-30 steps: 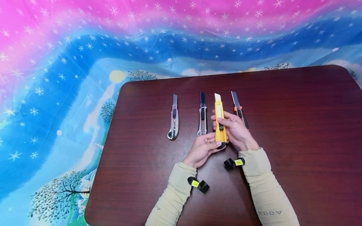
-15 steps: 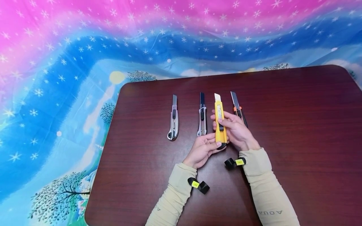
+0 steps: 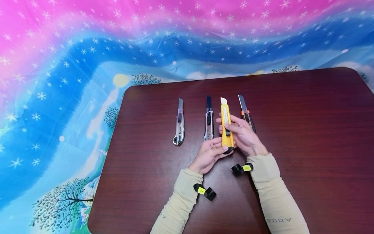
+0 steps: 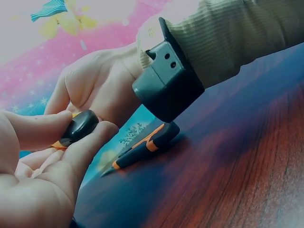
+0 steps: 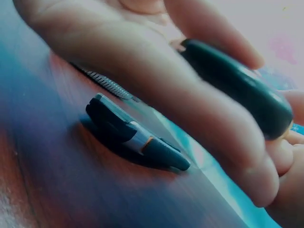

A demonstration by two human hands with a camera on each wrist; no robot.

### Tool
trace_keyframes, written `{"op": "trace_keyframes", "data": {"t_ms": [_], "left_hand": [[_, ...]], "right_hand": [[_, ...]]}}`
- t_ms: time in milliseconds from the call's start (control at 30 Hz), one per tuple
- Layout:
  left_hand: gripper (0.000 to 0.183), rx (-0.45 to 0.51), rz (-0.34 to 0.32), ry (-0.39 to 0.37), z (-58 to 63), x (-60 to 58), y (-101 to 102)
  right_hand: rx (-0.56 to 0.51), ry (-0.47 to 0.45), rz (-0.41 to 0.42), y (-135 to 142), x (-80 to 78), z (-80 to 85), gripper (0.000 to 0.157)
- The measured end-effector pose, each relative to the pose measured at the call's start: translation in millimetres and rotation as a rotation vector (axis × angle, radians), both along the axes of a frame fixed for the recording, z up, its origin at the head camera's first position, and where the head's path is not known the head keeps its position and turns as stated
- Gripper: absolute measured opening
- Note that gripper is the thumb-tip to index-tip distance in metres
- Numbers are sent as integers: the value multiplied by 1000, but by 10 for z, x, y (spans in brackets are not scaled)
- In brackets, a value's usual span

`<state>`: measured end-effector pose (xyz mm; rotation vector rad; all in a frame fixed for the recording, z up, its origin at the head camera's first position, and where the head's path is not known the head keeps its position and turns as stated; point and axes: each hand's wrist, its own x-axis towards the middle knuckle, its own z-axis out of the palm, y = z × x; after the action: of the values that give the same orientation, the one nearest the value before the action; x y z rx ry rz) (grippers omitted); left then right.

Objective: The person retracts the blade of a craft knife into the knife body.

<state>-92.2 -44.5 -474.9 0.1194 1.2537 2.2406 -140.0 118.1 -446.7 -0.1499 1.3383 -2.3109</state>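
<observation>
The yellow cutter (image 3: 227, 140) has edged leftward; the left hand (image 3: 208, 153) pinches its end, the right hand (image 3: 246, 136) grips its middle.

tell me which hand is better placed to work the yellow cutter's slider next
Probably the right hand: its thumb lies at the black slider on the yellow cutter, while the left hand holds the black end, farther from that slider.
</observation>
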Motion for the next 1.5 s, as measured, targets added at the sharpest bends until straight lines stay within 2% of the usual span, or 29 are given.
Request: {"op": "trace_keyframes", "data": {"t_ms": [200,467,700,867,1067,1300,1500], "left_hand": [[44,-7,18,31,13,4,-1],[47,-59,97,37,26,-16,-41],[45,-92,118,15,26,-29,-54],[44,-100,120,14,11,-32,-46],[42,-100,130,16,6,-33,-35],[44,-103,115,13,13,-29,-39],[44,-98,99,11,6,-34,-46]], "right_hand": [[101,-18,-50,-36,-9,-19,40],[320,17,-134,-225,-1,-53,57],[525,49,-286,-369,28,-72,55],[560,60,-348,-420,42,-84,55],[572,65,-380,-449,55,-91,55],[572,92,-385,-448,69,-69,49],[529,102,-351,-432,71,-36,46]]}}
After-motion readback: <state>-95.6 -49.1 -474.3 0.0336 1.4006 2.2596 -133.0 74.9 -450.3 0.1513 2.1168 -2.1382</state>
